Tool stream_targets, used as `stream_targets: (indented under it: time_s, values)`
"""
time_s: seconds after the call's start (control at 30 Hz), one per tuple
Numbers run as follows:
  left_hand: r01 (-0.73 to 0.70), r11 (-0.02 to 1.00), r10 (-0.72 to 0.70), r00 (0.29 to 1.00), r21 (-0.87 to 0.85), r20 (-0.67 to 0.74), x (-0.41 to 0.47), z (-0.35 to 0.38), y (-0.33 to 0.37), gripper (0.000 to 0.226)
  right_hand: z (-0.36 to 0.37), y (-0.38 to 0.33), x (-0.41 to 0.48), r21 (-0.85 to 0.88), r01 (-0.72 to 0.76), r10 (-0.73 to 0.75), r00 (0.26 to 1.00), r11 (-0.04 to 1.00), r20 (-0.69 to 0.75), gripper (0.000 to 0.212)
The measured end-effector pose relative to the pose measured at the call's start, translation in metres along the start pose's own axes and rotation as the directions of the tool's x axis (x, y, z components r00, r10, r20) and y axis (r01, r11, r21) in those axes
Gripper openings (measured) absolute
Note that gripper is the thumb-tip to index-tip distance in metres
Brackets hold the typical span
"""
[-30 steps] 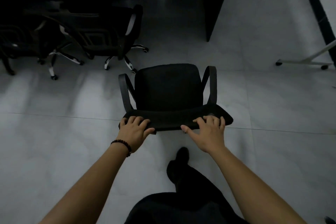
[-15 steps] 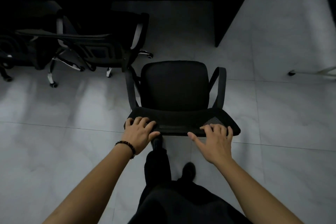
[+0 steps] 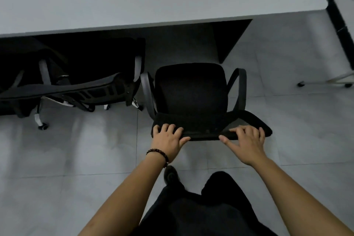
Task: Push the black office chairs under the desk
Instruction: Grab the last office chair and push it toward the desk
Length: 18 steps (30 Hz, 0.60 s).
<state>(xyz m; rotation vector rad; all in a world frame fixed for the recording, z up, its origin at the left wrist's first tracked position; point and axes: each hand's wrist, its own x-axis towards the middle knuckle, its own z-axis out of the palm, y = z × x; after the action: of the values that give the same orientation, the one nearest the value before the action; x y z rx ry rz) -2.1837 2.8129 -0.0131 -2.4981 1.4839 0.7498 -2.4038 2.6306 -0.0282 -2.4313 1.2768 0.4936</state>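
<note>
1. Head view, the task's chair: a black office chair [image 3: 190, 90] stands on the floor just in front of the desk [image 3: 172, 2], its seat facing the open space beneath the desktop and not yet under it. The seat is a rounded, matte fabric pad; two curved, smooth armrests loop up at its sides. The backrest top is a wide, padded bar with a mesh patch showing at its right end.
2. Head view, hands: the left hand [image 3: 168, 141] grips the left part of the backrest top, fingers curled over the edge and thumb beneath. The right hand [image 3: 247, 142] lies on the right part, fingers spread over the top and thumb stretched out along the near edge; it presses more than clasps.
3. A dark beaded bracelet [image 3: 158, 154] circles the left wrist.
4. Head view, under the desk: a second black chair [image 3: 76, 86] sits to the left, partly beneath the desktop, with a ribbed mesh back, pale armrest supports and shiny metal legs on castors.
5. The desktop is flat, pale and smooth with a rounded right corner; a dark side panel supports it. The floor [image 3: 67, 149] is glossy grey tile with thin seams.
</note>
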Motion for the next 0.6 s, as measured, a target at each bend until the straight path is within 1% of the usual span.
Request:
stream_targets:
  time_s: [0.07, 0.13, 0.2, 0.3, 0.37, 0.5, 0.6]
  values:
    - [0.011, 1.0, -0.011, 1.0, 0.006, 0.0, 0.024, -0.012, 0.001, 0.061, -0.017, 0.0, 0.025, 0.001, 0.004, -0.004, 1.0, 1.0, 0.028, 0.076]
    - [0.014, 1.0, -0.014, 0.999, 0.012, -0.031, 0.048, -0.021, 0.004, 0.061, -0.033, 0.002, 0.049, -0.003, 0.017, -0.017, 0.999, 1.0, 0.044, 0.079]
    - [0.027, 1.0, -0.027, 0.998, 0.006, -0.055, 0.076, -0.034, 0.006, 0.06, -0.048, 0.005, 0.079, 0.007, 0.026, -0.026, 0.999, 1.0, 0.043, 0.081]
    - [0.086, 0.996, -0.087, 0.995, -0.018, -0.053, 0.115, -0.054, 0.009, 0.06, -0.07, 0.007, 0.122, 0.011, 0.05, -0.05, 0.998, 0.999, 0.039, 0.082]
    - [0.119, 0.992, -0.122, 0.99, -0.037, -0.076, 0.139, -0.064, 0.018, 0.059, -0.085, 0.01, 0.149, 0.012, 0.056, -0.056, 0.997, 0.998, 0.049, 0.083]
    - [0.157, 0.987, -0.161, 0.982, -0.046, -0.102, 0.182, -0.083, 0.026, 0.058, -0.109, 0.02, 0.197, 0.01, 0.088, -0.088, 0.995, 0.996, 0.044, 0.084]
    - [0.169, 0.983, -0.176, 0.978, -0.073, -0.108, 0.2, -0.093, 0.024, 0.061, -0.118, 0.021, 0.219, 0.0, 0.116, -0.116, 0.992, 0.993, 0.039, 0.085]
